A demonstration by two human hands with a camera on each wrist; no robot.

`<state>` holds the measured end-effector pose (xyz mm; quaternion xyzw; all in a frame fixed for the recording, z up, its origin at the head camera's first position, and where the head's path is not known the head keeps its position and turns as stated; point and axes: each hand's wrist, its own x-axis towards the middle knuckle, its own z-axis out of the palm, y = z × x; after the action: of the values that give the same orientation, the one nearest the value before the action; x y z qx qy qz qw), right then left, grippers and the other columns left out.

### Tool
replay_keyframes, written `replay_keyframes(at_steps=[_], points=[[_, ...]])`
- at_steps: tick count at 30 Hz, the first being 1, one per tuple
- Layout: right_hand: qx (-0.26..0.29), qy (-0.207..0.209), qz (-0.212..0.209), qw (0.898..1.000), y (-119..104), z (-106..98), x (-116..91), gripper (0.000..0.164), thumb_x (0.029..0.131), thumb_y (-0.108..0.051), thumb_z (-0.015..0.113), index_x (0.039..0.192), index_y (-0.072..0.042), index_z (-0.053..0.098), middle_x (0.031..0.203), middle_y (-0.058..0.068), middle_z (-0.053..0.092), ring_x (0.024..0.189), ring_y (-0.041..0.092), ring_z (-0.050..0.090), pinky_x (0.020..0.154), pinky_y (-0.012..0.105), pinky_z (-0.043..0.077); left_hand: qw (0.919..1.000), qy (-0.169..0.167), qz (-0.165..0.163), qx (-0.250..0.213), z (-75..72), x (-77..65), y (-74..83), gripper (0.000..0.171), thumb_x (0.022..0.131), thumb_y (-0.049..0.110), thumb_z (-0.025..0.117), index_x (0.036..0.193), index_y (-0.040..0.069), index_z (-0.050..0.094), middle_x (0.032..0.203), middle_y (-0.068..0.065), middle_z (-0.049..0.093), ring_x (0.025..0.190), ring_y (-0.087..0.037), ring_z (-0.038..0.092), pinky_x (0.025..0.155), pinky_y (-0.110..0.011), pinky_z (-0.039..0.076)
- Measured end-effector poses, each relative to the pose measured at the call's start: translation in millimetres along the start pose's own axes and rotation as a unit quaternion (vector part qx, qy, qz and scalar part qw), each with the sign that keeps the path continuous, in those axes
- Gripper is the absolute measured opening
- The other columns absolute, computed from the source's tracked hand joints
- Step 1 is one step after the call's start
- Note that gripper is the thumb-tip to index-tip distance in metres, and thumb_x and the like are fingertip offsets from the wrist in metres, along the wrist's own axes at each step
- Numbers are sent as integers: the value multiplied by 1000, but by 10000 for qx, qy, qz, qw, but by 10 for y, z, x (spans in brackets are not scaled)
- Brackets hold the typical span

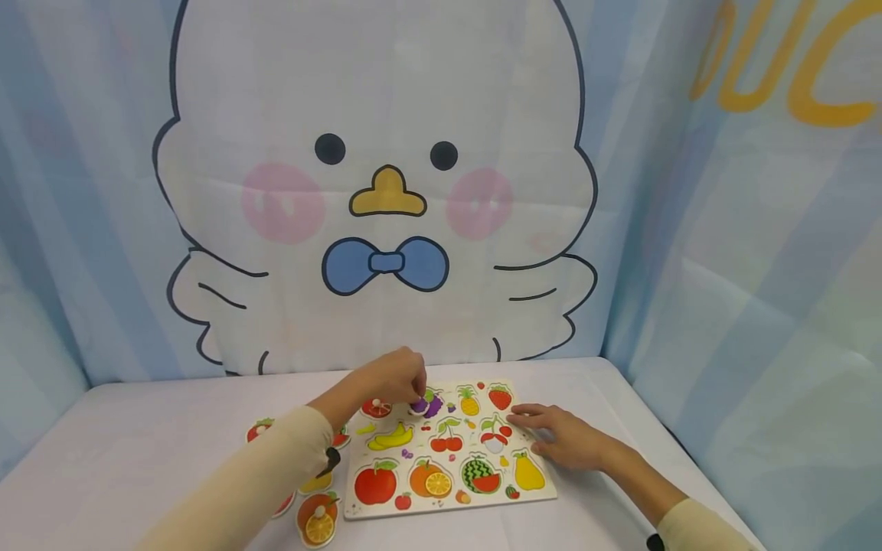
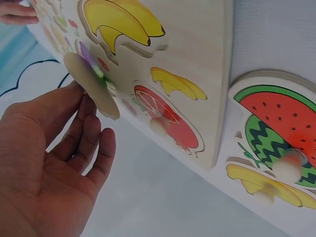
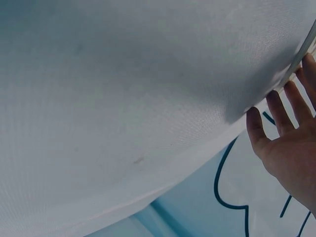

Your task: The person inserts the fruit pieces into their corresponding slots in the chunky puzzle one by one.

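Observation:
A pale wooden fruit puzzle board [image 1: 482,501] lies on the white table, printed with a banana, watermelon, pear and other fruit. Over the purple grape picture [image 1: 432,404] at its far side, my left hand [image 1: 393,376] pinches a thin wooden puzzle piece [image 2: 91,85]. That piece is tilted in the left wrist view, and its printed face is mostly turned away. A red fruit piece [image 2: 168,118] with a round knob sits in the board nearby. My right hand [image 1: 568,438] rests at the board's right edge, fingers extended beside the strawberry picture [image 1: 500,396].
Left of the board lie several loose knobbed pieces, among them an orange piece [image 1: 318,522], a watermelon piece [image 2: 284,116] and a banana piece [image 2: 276,187]. My left sleeve [image 1: 255,474] covers some of them. A curtain with a cartoon bird [image 1: 386,321] hangs behind the table.

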<state>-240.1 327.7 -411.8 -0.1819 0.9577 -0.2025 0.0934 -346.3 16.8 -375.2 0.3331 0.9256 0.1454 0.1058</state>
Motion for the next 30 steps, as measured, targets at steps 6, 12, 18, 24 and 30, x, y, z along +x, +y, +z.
replay_keyframes(at_steps=[6,12,18,24,30], points=[[73,5,80,9999,-9,-7,-14,52,88,-12,67,138,-21,53,148,1,42,131,35,39,104,62,30,9999,-62,-43,114,10,88,65,4,83,19,75,82,19,71,77,7,60,74,-12,58,70,-23,52],[34,12,64,10000,5,-8,-17,52,89,-13,66,138,-21,53,148,1,42,131,35,39,105,61,30,9998,-46,-46,213,32,155,105,4,83,19,75,83,18,71,77,6,60,74,-13,57,70,-23,52],[1,-9,-111,9999,25,1,-14,51,89,-12,65,138,-19,53,148,3,42,132,36,39,105,60,30,9994,-30,-132,305,74,196,124,3,83,18,75,86,17,73,78,5,59,74,-13,57,69,-22,51],[-8,-22,-112,9999,24,19,-4,51,89,-12,65,138,-19,53,148,3,42,132,36,40,105,61,31,9994,-37,-194,290,109,207,137,4,83,18,75,87,17,73,78,4,58,73,-14,57,69,-22,52],[-27,-24,-46,10000,13,20,-5,51,89,-12,65,138,-21,53,147,1,42,131,35,40,104,61,31,9992,-77,-109,387,92,216,181,4,83,16,75,87,17,73,77,4,59,72,-14,58,69,-23,53]])
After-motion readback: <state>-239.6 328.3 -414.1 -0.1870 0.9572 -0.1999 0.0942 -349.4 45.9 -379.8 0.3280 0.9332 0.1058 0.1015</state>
